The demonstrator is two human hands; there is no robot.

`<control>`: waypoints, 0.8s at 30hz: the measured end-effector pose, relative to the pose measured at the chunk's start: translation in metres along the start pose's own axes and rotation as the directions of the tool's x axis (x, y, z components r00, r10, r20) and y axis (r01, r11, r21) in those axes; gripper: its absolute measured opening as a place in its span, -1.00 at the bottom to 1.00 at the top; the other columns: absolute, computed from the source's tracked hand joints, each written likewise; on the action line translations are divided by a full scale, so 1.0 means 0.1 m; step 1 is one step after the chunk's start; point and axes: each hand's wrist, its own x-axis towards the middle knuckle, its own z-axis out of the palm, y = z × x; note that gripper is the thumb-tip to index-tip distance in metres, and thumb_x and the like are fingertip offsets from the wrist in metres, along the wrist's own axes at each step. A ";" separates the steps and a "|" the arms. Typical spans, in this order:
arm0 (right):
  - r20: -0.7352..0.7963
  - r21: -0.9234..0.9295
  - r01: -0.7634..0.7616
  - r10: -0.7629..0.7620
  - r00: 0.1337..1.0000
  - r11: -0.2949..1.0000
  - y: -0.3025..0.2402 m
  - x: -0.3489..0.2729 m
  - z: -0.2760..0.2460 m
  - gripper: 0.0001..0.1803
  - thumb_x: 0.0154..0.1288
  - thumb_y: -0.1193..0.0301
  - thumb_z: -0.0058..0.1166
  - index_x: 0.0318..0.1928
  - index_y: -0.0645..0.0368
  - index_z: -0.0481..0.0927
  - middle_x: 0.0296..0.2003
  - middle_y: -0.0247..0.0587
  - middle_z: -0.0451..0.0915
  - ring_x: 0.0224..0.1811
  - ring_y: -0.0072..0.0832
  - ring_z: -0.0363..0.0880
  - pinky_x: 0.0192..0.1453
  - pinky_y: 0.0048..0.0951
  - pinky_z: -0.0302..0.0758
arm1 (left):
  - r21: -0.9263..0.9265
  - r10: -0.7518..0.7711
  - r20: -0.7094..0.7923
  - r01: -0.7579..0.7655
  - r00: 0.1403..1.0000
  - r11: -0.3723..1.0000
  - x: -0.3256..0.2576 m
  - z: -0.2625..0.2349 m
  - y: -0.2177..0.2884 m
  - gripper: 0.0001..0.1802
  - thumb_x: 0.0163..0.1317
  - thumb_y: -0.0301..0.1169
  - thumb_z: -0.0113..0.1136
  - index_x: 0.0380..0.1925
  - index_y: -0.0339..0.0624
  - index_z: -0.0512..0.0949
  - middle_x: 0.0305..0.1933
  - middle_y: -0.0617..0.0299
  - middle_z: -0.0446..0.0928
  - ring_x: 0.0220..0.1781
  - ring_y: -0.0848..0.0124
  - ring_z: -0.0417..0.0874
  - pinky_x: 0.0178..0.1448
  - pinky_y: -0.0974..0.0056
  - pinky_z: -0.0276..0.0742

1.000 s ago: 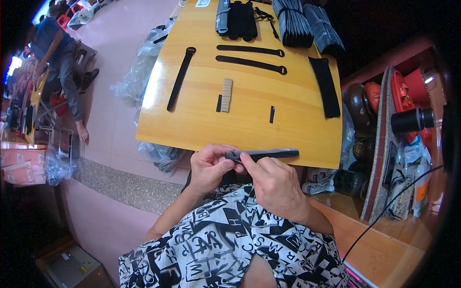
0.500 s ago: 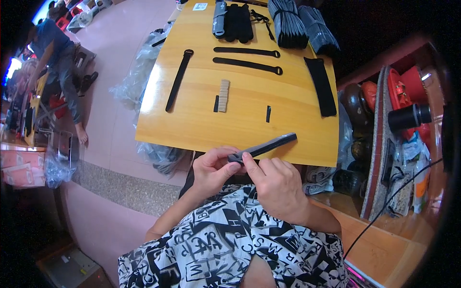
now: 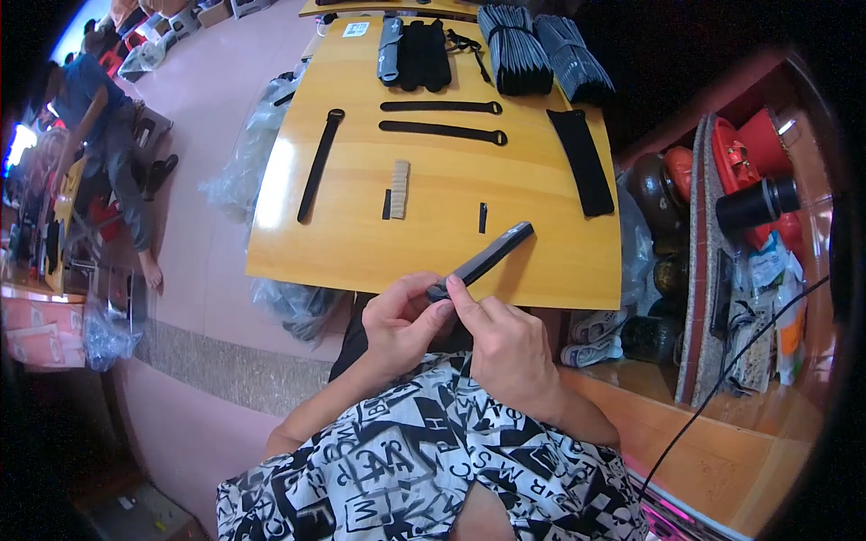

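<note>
A folded black and grey fabric strip [image 3: 492, 256] is held between my two hands at the near edge of the table. My left hand [image 3: 399, 326] is closed, pinching the strip's near end between thumb and fingers. My right hand [image 3: 507, 350] is closed beside it, its index finger and thumb against the same end. From there the strip slants up and to the right over the table. Ahead of it lie a small black piece [image 3: 483, 217] and a tan ribbed strip [image 3: 400, 189] with another small black piece [image 3: 386, 205] at its side.
Black looped straps [image 3: 442, 132] lie across the yellow table [image 3: 352, 243], another strap [image 3: 320, 166] to the left. A wide black strip [image 3: 582, 162] rests at the right, strip bundles [image 3: 516, 50] at the back. Shelves [image 3: 699, 261] stand right; a person [image 3: 104, 117] sits far left.
The strip's free end has swung upward and away from me, so it slants more steeply. Both hands keep their hold. The whole view has shifted slightly.
</note>
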 end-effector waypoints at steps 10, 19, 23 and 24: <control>-0.075 -0.189 0.049 -0.064 0.995 0.981 0.19 -0.01 -0.14 -0.48 0.06 0.51 -0.03 0.13 0.18 0.47 -0.54 -0.25 0.33 -0.53 -0.36 0.39 -0.45 -0.39 0.36 | 0.094 -0.019 0.049 0.014 0.999 0.996 0.12 0.24 -0.04 -0.75 0.15 -0.62 0.19 -0.15 -0.41 0.44 -0.39 0.23 0.53 -0.50 0.63 0.49 -0.46 0.53 0.42; -0.094 0.103 0.021 -0.011 0.996 0.994 0.52 -0.09 -0.21 -0.50 0.07 0.51 -0.05 0.10 0.33 0.43 -0.52 -0.14 0.42 -0.49 -0.24 0.49 -0.42 -0.27 0.45 | 0.065 0.016 0.117 -0.023 0.993 0.998 0.23 0.48 -0.09 -0.73 0.07 -0.63 0.26 -0.20 -0.40 0.47 -0.25 0.15 0.52 -0.33 0.55 0.51 -0.36 0.52 0.44; -0.129 0.260 0.002 0.033 0.991 0.966 0.53 -0.06 -0.23 -0.51 0.05 0.56 -0.06 0.08 0.36 0.42 -0.49 -0.02 0.46 -0.45 -0.13 0.52 -0.38 -0.20 0.47 | 0.082 0.054 0.128 -0.065 0.990 0.995 0.25 0.49 0.00 -0.70 0.12 -0.56 0.24 -0.16 -0.40 0.43 -0.20 0.16 0.47 -0.27 0.53 0.51 -0.22 0.46 0.49; -0.133 0.259 0.005 0.031 0.991 0.966 0.52 -0.06 -0.21 -0.51 0.05 0.56 -0.06 0.08 0.36 0.42 -0.49 -0.02 0.46 -0.45 -0.13 0.52 -0.38 -0.20 0.47 | -0.007 -0.069 0.122 0.070 0.990 0.997 0.25 0.49 0.04 -0.68 0.13 -0.53 0.23 -0.14 -0.40 0.42 -0.19 0.16 0.45 -0.25 0.52 0.51 -0.17 0.43 0.50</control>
